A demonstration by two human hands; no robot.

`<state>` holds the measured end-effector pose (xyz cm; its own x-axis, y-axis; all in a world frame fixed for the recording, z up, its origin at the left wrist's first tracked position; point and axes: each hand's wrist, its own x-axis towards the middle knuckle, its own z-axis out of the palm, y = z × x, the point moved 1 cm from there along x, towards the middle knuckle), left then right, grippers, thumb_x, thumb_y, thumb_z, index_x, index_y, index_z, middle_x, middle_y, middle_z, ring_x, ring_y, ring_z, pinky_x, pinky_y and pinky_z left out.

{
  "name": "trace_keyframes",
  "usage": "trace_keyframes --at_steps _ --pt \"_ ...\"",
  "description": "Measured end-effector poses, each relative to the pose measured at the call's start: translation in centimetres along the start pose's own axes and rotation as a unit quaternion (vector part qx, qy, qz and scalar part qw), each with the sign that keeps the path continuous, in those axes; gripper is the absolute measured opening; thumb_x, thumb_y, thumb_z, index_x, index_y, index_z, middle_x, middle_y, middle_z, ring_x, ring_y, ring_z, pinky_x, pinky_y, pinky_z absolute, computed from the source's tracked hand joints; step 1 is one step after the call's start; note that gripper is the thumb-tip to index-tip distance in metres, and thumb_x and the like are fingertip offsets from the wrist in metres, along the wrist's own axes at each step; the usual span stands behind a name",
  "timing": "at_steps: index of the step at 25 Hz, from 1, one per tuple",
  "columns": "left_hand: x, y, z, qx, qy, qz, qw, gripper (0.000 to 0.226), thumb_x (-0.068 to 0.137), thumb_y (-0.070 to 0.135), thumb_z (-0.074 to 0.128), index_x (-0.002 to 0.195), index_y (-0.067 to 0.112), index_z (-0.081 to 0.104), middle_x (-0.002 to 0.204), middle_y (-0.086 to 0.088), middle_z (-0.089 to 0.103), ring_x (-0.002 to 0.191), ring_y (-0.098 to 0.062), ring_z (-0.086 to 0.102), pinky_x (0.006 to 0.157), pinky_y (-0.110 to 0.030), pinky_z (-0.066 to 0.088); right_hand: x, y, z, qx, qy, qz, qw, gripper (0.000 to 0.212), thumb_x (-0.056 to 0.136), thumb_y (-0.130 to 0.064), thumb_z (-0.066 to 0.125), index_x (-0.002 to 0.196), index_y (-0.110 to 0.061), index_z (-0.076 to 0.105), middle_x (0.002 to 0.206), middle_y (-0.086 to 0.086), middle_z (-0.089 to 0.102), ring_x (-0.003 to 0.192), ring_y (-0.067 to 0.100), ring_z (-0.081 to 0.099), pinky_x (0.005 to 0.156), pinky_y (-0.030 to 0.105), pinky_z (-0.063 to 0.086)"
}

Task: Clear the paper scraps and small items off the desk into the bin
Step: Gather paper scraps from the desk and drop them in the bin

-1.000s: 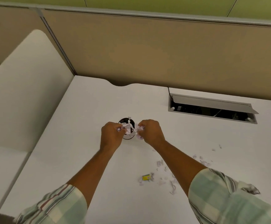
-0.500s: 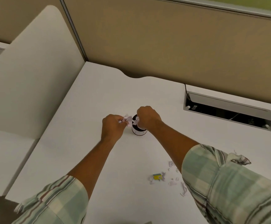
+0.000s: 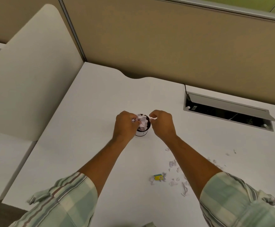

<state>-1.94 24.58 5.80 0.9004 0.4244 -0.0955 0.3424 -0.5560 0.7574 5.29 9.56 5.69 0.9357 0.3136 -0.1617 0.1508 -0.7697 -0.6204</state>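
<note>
Both hands meet over a small round bin [image 3: 141, 131] standing near the middle of the white desk [image 3: 87, 102]. Left hand [image 3: 125, 124] is curled, knuckles up, its fingers pinched on a wad of pale paper [image 3: 141, 120] that sits in the bin's mouth. Right hand [image 3: 162, 122] hovers just right of the bin, fingers bent, thumb and forefinger closed on a thin white scrap. Forearms reach straight out from rolled plaid sleeves [image 3: 241, 203]. More paper scraps [image 3: 172, 163] lie scattered on the near right of the desk, with a small yellow item [image 3: 158, 177] among them. An open cable tray [image 3: 227, 112] is set into the far right.
</note>
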Motion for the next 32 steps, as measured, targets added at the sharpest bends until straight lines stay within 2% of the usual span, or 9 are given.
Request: trace_keyframes --at_steps 3,5,9,12,16,19,22,28,32 --pt "0.5 1.1 2.1 0.056 -0.034 0.008 0.998 0.022 0.089 0.018 0.072 0.068 0.01 0.073 0.064 -0.004 0.065 0.057 -0.015 0.058 0.055 -0.015 0.04 -1.3 1.6 -0.4 0.013 0.034 0.015 0.999 0.019 0.093 -0.009 0.062 0.108 -0.011 0.074 0.107 0.004 0.075 0.095 0.019 0.069 0.082 0.02 0.046" --pt "0.7 1.4 3.5 0.099 -0.06 0.003 0.993 0.022 0.092 0.022 0.069 0.076 0.008 0.074 0.076 -0.01 0.071 0.071 -0.024 0.068 0.068 -0.028 0.054 -2.2 2.5 -0.6 0.012 0.037 0.019 0.999 0.019 0.094 -0.01 0.062 0.108 -0.012 0.074 0.107 0.004 0.075 0.095 0.017 0.069 0.082 0.018 0.043" --pt "1.0 0.9 4.8 0.145 -0.092 -0.061 0.983 0.022 0.096 0.026 0.061 0.094 0.008 0.074 0.097 -0.012 0.073 0.09 -0.03 0.071 0.083 -0.035 0.058 -3.6 4.0 -0.5 0.012 0.022 0.027 0.999 0.019 0.096 -0.012 0.061 0.11 -0.014 0.073 0.111 0.004 0.072 0.096 0.017 0.067 0.085 0.019 0.046" --pt "1.7 0.8 4.9 0.163 -0.106 -0.045 0.98 0.016 0.09 0.017 0.061 0.077 0.011 0.065 0.081 -0.01 0.069 0.075 -0.027 0.068 0.069 -0.032 0.055 -4.1 4.4 -0.1 0.016 0.004 0.029 0.999 0.022 0.097 -0.014 0.06 0.117 -0.015 0.071 0.117 0.006 0.069 0.106 0.019 0.065 0.089 0.02 0.046" --pt "2.3 0.6 4.1 0.102 -0.12 -0.019 0.987 0.028 0.074 -0.003 0.06 0.056 0.017 0.051 0.061 0.0 0.047 0.057 -0.014 0.039 0.058 -0.026 0.038 -4.7 3.7 0.8 0.0 -0.013 -0.012 1.0 0.032 0.098 -0.018 0.058 0.13 -0.016 0.064 0.131 0.005 0.064 0.119 0.022 0.061 0.103 0.032 0.048" --pt "2.1 -0.8 2.3 0.044 -0.104 -0.026 0.993 0.035 0.076 0.006 0.081 0.107 0.023 0.078 0.095 0.007 0.07 0.077 -0.017 0.067 0.076 -0.031 0.059 -5.0 2.6 1.9 -0.124 -0.002 -0.119 0.985 0.045 0.091 -0.016 0.062 0.136 -0.019 0.057 0.135 0.002 0.063 0.117 0.027 0.061 0.095 0.043 0.048" --pt "1.7 -1.8 0.3 -0.001 -0.061 -0.053 0.997 0.041 0.081 0.01 0.082 0.12 0.022 0.074 0.116 0.004 0.073 0.091 -0.023 0.074 0.084 -0.039 0.062 -5.1 1.9 2.9 -0.237 -0.033 -0.157 0.958 0.059 0.091 -0.027 0.059 0.147 -0.019 0.042 0.15 0.0 0.05 0.133 0.028 0.049 0.106 0.052 0.037" --pt "-0.1 -4.6 -0.5 0.015 0.029 -0.077 0.997 0.019 0.091 0.014 0.071 0.111 0.016 0.073 0.11 -0.001 0.073 0.103 -0.015 0.068 0.086 -0.02 0.047 -4.7 2.5 4.5 -0.357 -0.126 -0.155 0.912 0.071 0.099 -0.051 0.036 0.159 -0.02 0.017 0.168 -0.001 0.018 0.156 0.033 0.001 0.119 0.063 -0.007" --pt "-1.6 -5.1 0.5 0.025 0.014 -0.09 0.995 0.03 0.095 0.021 0.067 0.124 0.015 0.067 0.124 -0.003 0.068 0.113 -0.019 0.065 0.094 -0.028 0.052 -4.2 1.7 4.1 -0.327 -0.121 -0.156 0.924 0.068 0.097 -0.049 0.043 0.156 -0.02 0.026 0.166 0.0 0.024 0.155 0.031 0.011 0.12 0.062 0.0"
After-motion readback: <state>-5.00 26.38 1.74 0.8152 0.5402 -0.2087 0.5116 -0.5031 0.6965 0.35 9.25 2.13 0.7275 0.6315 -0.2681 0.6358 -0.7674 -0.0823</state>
